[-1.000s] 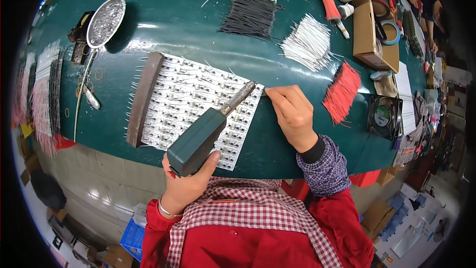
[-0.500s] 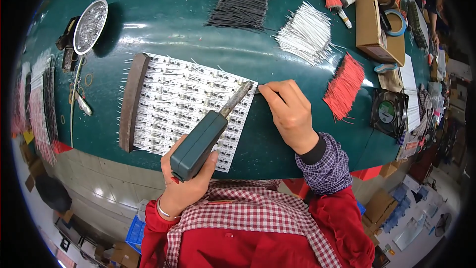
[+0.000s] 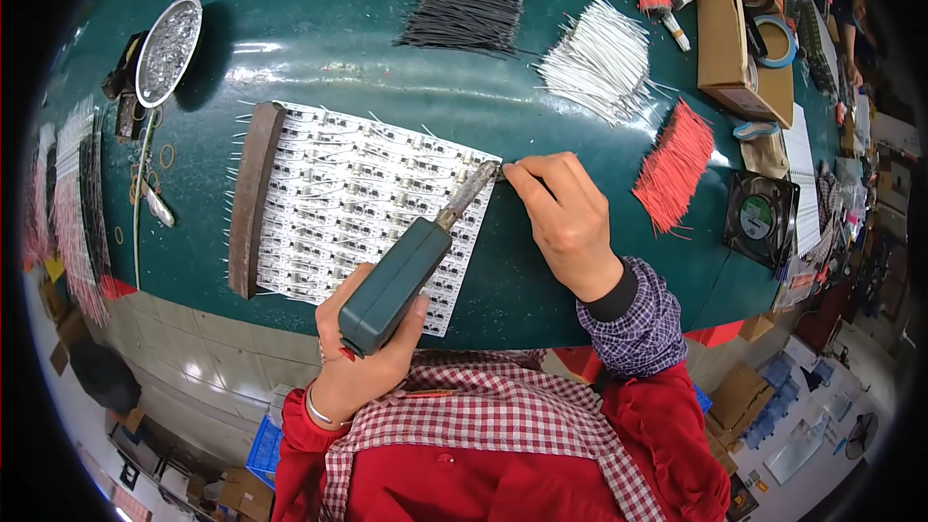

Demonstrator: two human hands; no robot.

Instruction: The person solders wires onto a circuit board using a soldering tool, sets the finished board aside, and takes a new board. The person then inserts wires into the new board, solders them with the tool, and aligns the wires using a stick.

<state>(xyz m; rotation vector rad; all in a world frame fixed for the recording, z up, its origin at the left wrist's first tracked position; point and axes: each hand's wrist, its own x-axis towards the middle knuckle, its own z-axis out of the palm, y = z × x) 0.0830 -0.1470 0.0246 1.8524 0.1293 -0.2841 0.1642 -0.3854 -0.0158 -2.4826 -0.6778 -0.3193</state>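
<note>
My left hand (image 3: 362,377) is wrapped round the green handle of a soldering iron (image 3: 396,280), which slants up and to the right. Its tip rests at the upper right corner of a white panel of small circuit boards (image 3: 358,198). Just beside that tip, the thumb and forefinger of my right hand (image 3: 572,217) pinch a thin dark wire (image 3: 503,171), mostly hidden by the fingers. A brown bar (image 3: 256,198) lies across the panel's left edge, and short white wires stick out past it.
Bundles of black wires (image 3: 464,8), white wires (image 3: 596,60) and red wires (image 3: 674,166) lie beyond and right of the panel. A metal dish (image 3: 169,50) of silvery bits stands at left. At right are a cardboard box (image 3: 725,39) and a small fan (image 3: 759,219).
The soldering iron has shifted slightly to the right, its tip now nearer my right fingertips. My right hand has barely moved and keeps its pinch.
</note>
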